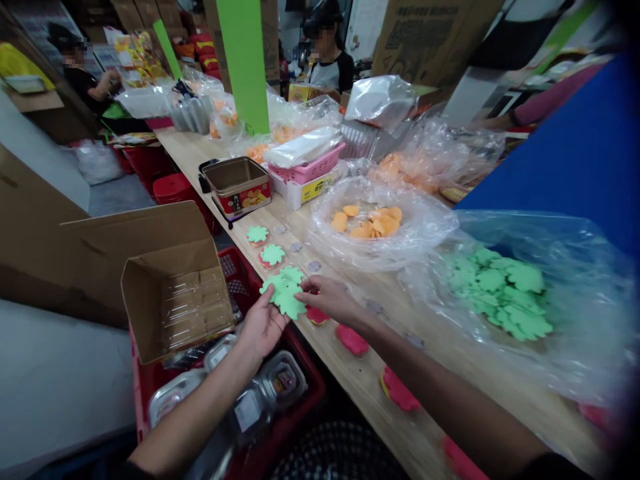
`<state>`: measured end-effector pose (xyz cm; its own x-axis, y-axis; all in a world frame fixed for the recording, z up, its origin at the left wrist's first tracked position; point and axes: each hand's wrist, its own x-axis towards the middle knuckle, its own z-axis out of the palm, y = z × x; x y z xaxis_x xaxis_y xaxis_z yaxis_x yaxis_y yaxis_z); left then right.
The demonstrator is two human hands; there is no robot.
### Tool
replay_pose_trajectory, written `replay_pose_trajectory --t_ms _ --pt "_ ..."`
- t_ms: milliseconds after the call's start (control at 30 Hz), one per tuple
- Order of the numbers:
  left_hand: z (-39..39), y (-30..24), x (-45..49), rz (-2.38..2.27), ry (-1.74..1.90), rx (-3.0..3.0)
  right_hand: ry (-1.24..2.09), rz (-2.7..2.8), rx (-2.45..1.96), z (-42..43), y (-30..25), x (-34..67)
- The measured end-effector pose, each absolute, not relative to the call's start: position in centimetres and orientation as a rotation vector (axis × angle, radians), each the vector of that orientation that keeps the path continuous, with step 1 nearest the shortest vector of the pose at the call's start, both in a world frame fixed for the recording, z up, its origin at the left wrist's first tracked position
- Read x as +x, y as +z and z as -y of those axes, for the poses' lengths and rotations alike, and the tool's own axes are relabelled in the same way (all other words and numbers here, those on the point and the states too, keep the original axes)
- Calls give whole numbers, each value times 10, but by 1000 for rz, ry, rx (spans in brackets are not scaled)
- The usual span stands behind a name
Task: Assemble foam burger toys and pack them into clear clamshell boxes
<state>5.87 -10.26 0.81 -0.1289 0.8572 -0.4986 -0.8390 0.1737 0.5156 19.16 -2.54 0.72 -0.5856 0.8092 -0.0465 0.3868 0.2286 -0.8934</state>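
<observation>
My left hand (265, 325) holds several thin, wavy-edged green pieces (286, 297), like lettuce leaves, with the thumb on top and the fingers beneath. My right hand (324, 297) has its fingers bent and pinched at the right edge of these pieces. Just beyond, along the table's near edge, a stack topped with green (273, 254) and another green-topped stack (257, 234) lie in a row. Nearer to me the row goes on with a red wavy piece (352, 340) and a red piece over yellow (400, 390). Small grey pieces (314, 266) lie beside the row.
A clear bag of green pieces (500, 287) lies right, a bag of orange pieces (373, 223) farther back. Beyond stand a brown-lined tub (243, 193) and pink basket (313, 172). Left below, an open cardboard box (195, 300) rests on a red crate (313, 390) with clear containers. Other people sit farther back.
</observation>
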Motion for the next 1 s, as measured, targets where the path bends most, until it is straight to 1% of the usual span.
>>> replay_pose_trajectory --t_ms 100,167,200,300,367,433,500,567,633,767,900,1000 --pt "97 12 73 -857 1425 48 1477 1847 -1197 28 11 204" --pt "93 13 78 -855 1410 44 1460 1752 -1193 26 13 215" --pt "92 13 78 -853 1406 40 1400 1739 -1175 25 14 221" --pt "91 12 74 -852 1408 43 987 1867 -1111 24 13 236" --pt "93 10 69 -856 1410 66 647 2081 -1023 29 8 240" --pt "96 9 65 -867 1402 90 376 2336 -901 37 1 240" --pt "100 9 61 -868 1385 114 204 2540 -812 46 -7 238" --pt "102 10 60 -864 1366 143 141 2624 -779 53 -16 237" --pt "103 12 60 -869 1339 169 194 2617 -750 57 -21 236" --pt "103 19 64 -899 1268 234 480 2457 -671 57 -20 240" --pt "103 27 81 -894 1078 340 818 1977 -1008 51 -1 252" --pt "100 32 101 -877 930 429 1205 1751 -1145 47 15 268"
